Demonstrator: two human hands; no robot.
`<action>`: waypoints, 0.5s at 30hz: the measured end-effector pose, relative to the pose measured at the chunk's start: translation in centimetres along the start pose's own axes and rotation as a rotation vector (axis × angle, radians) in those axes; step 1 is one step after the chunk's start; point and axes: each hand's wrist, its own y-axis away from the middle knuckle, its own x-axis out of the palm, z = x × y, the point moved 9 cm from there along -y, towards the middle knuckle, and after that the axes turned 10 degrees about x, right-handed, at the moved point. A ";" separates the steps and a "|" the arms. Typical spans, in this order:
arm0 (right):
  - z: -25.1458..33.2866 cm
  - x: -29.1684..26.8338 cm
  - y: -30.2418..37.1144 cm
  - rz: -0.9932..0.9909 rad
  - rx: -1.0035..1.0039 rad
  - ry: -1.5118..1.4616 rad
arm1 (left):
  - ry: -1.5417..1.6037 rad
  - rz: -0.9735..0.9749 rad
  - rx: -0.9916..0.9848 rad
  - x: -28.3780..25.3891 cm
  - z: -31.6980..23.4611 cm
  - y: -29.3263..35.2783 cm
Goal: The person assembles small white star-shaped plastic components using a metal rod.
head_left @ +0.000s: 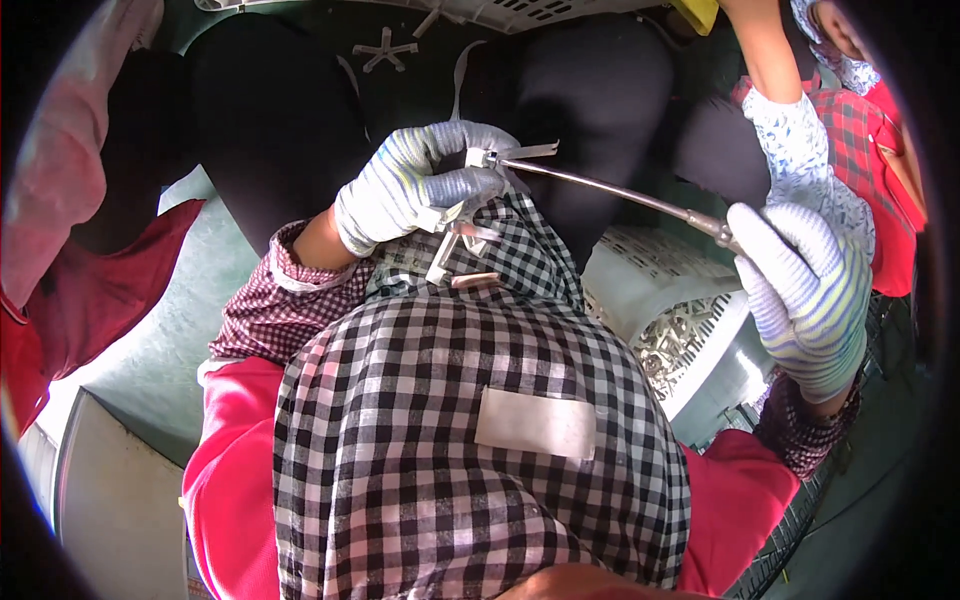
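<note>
Currently left hand (415, 190) clamped on white piece (479, 158), right hand (808, 290) on metal rod (600, 182) spanning open gap; basket edge (714, 358) below.

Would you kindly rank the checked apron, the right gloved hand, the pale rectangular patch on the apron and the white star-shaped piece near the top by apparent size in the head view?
1. Checked apron
2. Right gloved hand
3. Pale rectangular patch
4. White star-shaped piece, clearly smallest

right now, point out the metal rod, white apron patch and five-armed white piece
Metal rod (600, 187), head view, middle of its shaft.
White apron patch (535, 424), head view, its centre.
Five-armed white piece (386, 50), head view, its central hub.
</note>
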 end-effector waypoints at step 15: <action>-3.9 5.0 -0.1 0.149 0.268 -0.581 | 0.106 -0.024 -0.109 0.0 1.8 0.2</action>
